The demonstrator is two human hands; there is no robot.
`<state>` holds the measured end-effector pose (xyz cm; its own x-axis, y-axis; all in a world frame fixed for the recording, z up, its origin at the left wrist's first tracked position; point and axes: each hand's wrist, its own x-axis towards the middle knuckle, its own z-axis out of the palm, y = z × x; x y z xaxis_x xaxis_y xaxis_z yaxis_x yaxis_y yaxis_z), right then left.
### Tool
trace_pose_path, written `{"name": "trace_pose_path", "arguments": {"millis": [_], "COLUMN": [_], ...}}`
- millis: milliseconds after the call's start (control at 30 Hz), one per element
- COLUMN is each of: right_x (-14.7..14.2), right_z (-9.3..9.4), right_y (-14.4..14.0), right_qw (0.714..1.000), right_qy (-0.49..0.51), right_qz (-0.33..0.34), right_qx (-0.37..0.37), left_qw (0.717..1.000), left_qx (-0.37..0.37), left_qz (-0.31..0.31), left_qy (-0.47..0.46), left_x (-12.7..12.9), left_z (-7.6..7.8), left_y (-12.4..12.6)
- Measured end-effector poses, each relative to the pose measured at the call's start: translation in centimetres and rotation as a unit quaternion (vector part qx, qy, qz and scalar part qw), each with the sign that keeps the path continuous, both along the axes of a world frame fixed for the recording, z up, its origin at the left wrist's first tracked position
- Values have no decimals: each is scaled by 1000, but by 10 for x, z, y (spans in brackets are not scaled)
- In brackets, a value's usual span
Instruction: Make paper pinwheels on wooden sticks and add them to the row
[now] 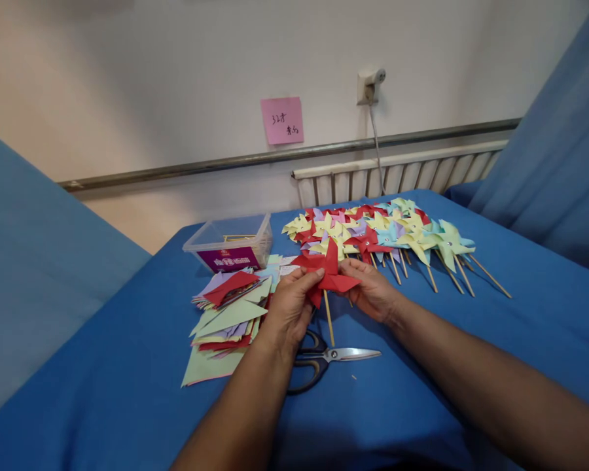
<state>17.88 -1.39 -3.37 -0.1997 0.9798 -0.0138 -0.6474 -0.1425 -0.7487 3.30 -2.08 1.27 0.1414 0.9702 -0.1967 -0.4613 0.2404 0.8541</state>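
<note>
A red paper pinwheel is held up between both hands, its wooden stick pointing down toward the table. My left hand grips its left side, the thumb pressed on the front near the centre. At the right, my right hand pinches the edge of a red blade; its fingertips are partly behind the paper. Below the pinwheel lie dark-handled scissors with the blades pointing right. Left of my left hand is a stack of cut coloured paper, green, red, yellow and purple.
Several finished pinwheels lie in rows at the back right, sticks toward me. A clear plastic box with thin sticks stands behind the paper. A blue cloth covers the table. Beyond are a radiator, a wall rail and a plugged-in cable.
</note>
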Motion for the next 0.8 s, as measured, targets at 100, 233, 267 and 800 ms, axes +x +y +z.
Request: {"name": "trace_pose_path", "arguments": {"millis": [100,233,267,800], "right_x": [4,1,-1,9], "right_z": [0,-4,-4,5], "right_y": [3,2,2,1], "right_qw": [1000,1000,1000,999], "right_qy": [1,-6,-4,-32], "right_qz": [-1,8,9,-18], "right_qx": [20,21,21,26], "left_qw": [999,998,998,996], "left_qx": [-18,-21,-21,-24], "left_qz": [-43,-59,-62,-81], "left_qy": [1,0,0,23], "left_x": [1,2,3,5], "left_z": [-2,-4,-4,-4], "left_y": [-1,-2,-3,-5]}}
